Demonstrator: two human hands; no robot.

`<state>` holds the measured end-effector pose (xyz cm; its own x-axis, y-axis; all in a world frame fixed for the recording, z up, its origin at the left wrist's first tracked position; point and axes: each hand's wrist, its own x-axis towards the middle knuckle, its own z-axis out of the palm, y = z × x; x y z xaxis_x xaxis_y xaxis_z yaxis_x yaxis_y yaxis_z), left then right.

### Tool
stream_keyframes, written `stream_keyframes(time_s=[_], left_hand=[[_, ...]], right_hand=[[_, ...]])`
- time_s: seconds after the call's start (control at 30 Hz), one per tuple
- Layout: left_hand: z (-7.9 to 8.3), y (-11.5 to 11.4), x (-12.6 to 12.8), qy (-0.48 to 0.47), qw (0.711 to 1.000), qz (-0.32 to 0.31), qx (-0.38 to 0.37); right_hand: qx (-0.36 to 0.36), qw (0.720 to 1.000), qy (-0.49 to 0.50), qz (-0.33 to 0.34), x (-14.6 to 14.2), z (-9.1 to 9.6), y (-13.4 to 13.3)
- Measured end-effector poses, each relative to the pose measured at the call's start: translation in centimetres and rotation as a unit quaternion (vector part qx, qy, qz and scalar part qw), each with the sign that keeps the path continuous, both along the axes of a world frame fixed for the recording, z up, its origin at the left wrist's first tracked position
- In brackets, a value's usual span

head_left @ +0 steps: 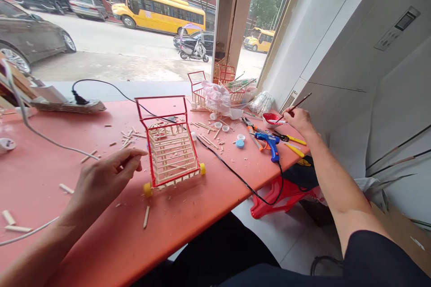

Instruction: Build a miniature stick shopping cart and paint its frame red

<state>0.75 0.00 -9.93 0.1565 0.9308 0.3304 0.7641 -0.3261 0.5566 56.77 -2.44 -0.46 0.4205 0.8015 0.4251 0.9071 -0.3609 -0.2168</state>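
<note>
Your right hand (299, 121) is closed round a thin brush (296, 106), its tip in the red paint dish (271, 119) at two o'clock from the stick cart (170, 148). Your left hand (101, 181), loosely curled and empty, rests at the cart's nine o'clock. An overloaded brush could drip on the way, or your arm could snag the black cord (232, 171).

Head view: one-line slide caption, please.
Left hand rests beside a stick-built model cart on the orange table while the right hand holds a thin brush to a red paint dish.

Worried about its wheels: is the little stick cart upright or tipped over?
Upright: the cart stands on its yellow wheels, red handle up.
</note>
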Motion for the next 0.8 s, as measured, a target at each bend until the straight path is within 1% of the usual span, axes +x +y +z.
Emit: stream_keyframes(time_s=[0.17,0.4,0.47,0.5,0.53,0.6,0.67,0.73,0.8], left_hand=[[-0.4,0.1,-0.1,-0.004,1.000,0.003,-0.012],[-0.3,0.1,-0.1,-0.005,1.000,0.009,-0.009],[-0.1,0.0,0.0,-0.012,1.000,0.004,-0.008],[0.0,-0.1,0.1,-0.016,1.000,-0.001,-0.008],[0.0,-0.1,0.2,-0.018,1.000,-0.004,-0.007],[0.0,-0.1,0.2,-0.020,1.000,-0.004,-0.007],[-0.2,-0.1,0.2,-0.024,1.000,-0.006,-0.003],[-0.4,0.0,0.1,-0.030,0.999,-0.011,0.002],[-0.5,0.1,0.0,-0.035,0.999,-0.015,0.004]], right_hand=[[0.016,1.000,0.010,-0.009,1.3,0.3,-0.8],[0.038,0.999,0.028,-0.012,1.3,1.0,-1.2],[0.056,0.998,0.039,-0.011,1.2,1.3,-1.3],[0.075,0.996,0.056,-0.005,0.9,1.4,-1.2],[0.110,0.990,0.093,0.010,0.5,1.6,-1.1],[0.186,0.961,0.196,0.065,-1.1,1.9,-0.9],[0.234,0.920,0.279,0.146,-3.8,2.3,-0.8],[0.236,0.878,0.340,0.242,-7.4,2.9,-0.8],[0.211,0.839,0.383,0.324,-11.5,3.4,-0.9]])
